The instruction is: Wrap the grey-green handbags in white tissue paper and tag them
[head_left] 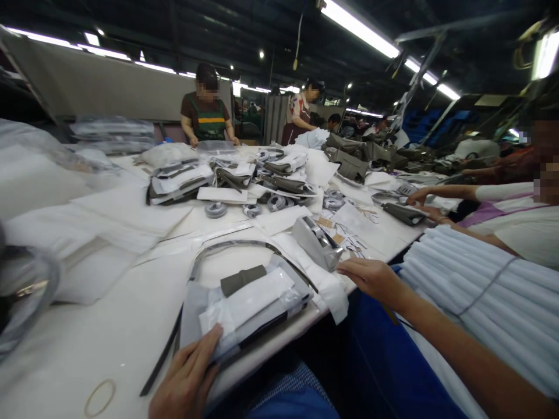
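Note:
A handbag lies on the table in front of me, partly covered with white tissue and clear plastic, its dark strap looped out behind it. My left hand grips the near left corner of this wrapped bag, fingers on top of the covering. To the right of the bag stands a grey tape dispenser, resting on white padding. At its cutting end my right hand has its fingers pressed together on the clear tape, which is barely visible there.
Stacked white sheets lie at the left. Several wrapped bags and coiled straps are farther back. A rubber band lies near the front. Rolled white padding stands at the right, beside a co-worker's hands. Other people stand behind the table.

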`<action>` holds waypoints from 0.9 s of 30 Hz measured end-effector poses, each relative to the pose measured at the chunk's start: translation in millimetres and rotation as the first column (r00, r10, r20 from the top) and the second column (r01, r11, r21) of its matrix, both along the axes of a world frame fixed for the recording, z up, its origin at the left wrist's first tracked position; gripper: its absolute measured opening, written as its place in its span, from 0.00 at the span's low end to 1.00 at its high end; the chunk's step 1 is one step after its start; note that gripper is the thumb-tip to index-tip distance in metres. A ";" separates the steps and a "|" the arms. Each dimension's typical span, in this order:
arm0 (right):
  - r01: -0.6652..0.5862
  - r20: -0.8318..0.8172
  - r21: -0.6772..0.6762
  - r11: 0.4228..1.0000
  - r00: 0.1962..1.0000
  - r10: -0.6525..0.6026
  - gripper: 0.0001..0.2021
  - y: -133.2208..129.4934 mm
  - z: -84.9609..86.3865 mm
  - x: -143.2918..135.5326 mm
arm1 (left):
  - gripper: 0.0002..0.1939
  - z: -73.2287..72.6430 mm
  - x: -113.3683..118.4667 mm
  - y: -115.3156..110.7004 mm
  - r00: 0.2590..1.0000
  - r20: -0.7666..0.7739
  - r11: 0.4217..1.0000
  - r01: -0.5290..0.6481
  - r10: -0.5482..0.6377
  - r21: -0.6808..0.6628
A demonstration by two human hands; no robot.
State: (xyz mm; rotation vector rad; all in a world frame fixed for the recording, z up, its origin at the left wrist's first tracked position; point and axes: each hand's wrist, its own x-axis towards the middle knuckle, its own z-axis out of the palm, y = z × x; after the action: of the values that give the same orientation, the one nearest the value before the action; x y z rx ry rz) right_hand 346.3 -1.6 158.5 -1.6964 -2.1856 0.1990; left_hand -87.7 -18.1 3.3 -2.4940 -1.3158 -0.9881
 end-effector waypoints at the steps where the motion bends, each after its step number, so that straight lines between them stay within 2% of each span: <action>1: -0.063 0.021 -0.002 0.998 0.998 0.063 0.12 2.6 4.8 -13.5 | 0.25 1.4 2.0 -2.0 1.000 0.018 1.000 -0.016 0.016 -0.011; 4: -0.250 0.069 -0.029 0.968 0.966 0.251 0.12 15.5 14.2 -56.1 | 0.23 5.7 7.4 -7.5 0.998 0.059 0.998 -0.033 0.036 -0.053; 6: -0.372 0.109 -0.074 0.925 0.919 0.378 0.13 28.6 16.5 -86.1 | 0.23 8.1 10.1 -9.5 0.996 0.081 0.996 -0.026 0.034 -0.089; 10: -0.576 0.158 -0.200 0.793 0.779 0.606 0.15 60.7 14.2 -150.3 | 0.27 10.5 13.2 -9.8 0.990 0.132 0.988 -0.034 0.054 -0.152; 13: -0.678 0.197 -0.249 0.691 0.663 0.722 0.15 82.7 10.1 -196.3 | 0.28 11.2 13.8 -10.0 0.987 0.152 0.985 -0.024 0.051 -0.173; 18: -0.739 0.344 -0.367 0.565 0.456 0.821 0.10 109.0 4.2 -253.0 | 0.28 10.3 14.4 -11.3 0.984 0.176 0.984 -0.003 0.035 -0.177; 21: -0.731 0.445 -0.465 0.499 0.295 0.846 0.08 121.4 -1.5 -275.0 | 0.25 10.0 16.1 -12.1 0.977 0.208 0.988 -0.011 0.043 -0.153; 24: -0.717 0.465 -0.577 0.390 0.104 0.879 0.07 134.7 -12.4 -293.1 | 0.21 10.4 16.3 -10.5 0.974 0.218 0.989 -0.037 0.067 -0.141; 26: -0.705 0.466 -0.620 0.343 0.021 0.885 0.07 141.4 -18.9 -304.8 | 0.19 10.8 14.9 -9.1 0.975 0.213 0.992 -0.043 0.068 -0.121; 27: -0.698 0.472 -0.632 0.338 0.000 0.882 0.07 142.6 -20.0 -310.1 | 0.18 10.9 14.1 -9.3 0.976 0.208 0.994 -0.039 0.060 -0.104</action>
State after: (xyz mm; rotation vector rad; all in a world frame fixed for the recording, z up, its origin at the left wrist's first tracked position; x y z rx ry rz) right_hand 36.2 141.0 138.5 -0.1277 -3.7618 -0.0759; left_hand -73.5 -27.4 14.2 -2.4692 -1.5151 -1.2338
